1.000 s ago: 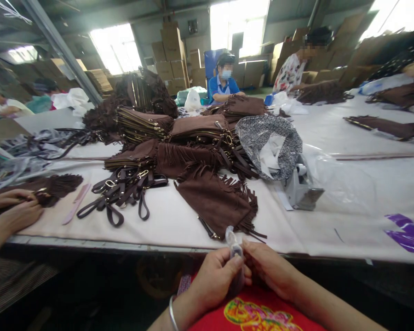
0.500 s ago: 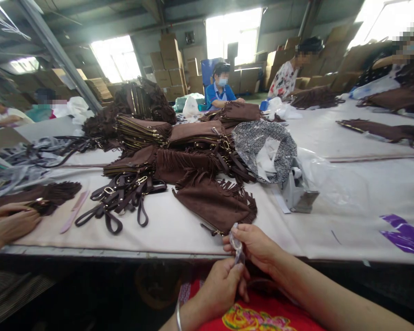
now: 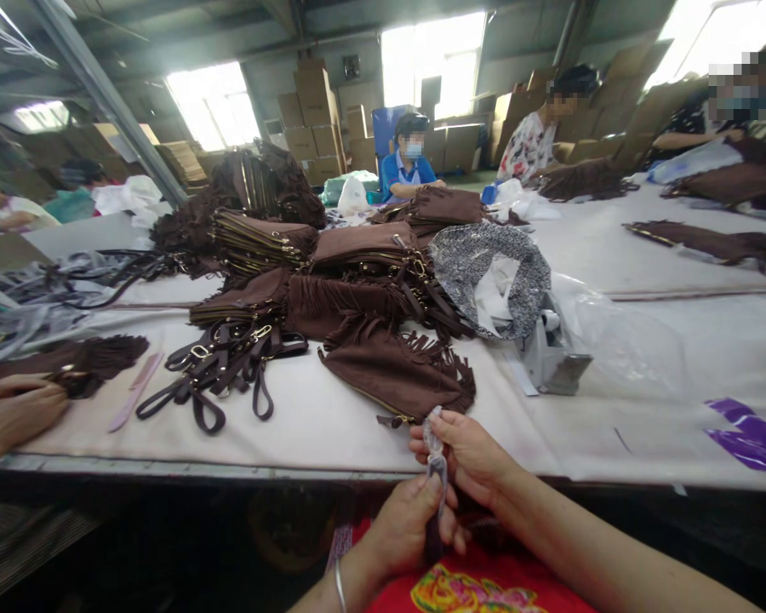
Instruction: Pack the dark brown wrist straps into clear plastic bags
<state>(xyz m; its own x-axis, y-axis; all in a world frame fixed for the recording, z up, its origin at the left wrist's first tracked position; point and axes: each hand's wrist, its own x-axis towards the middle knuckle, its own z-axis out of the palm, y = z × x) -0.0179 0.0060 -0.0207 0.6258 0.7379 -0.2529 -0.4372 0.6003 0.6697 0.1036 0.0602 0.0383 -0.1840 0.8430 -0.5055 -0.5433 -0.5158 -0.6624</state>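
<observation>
At the table's near edge, my left hand (image 3: 408, 521) is closed round a dark wrist strap (image 3: 433, 543), whose upper part is wrapped in thin clear film (image 3: 433, 438). Just above it, my right hand (image 3: 476, 451) pinches the top of the wrapped part between thumb and fingers. A brown fringed suede bag (image 3: 396, 366) lies right beyond my hands, its gold zipper facing me. To the left of that bag is a heap of dark wrist straps (image 3: 230, 366) with gold clasps.
Stacks of brown bags (image 3: 357, 255) stand mid-table. Right of them are a black-and-white cloth ring (image 3: 491, 281), a tape dispenser (image 3: 555, 362) and purple plastic (image 3: 750, 434). A pink comb (image 3: 135, 393) lies left, near another person's hands (image 3: 22, 417). Other people sit across the table.
The film-wrapped part now stands straighter between my hands, and more dark strap shows below. My left hand has shifted slightly left. The other person's hands at left have moved slightly.
</observation>
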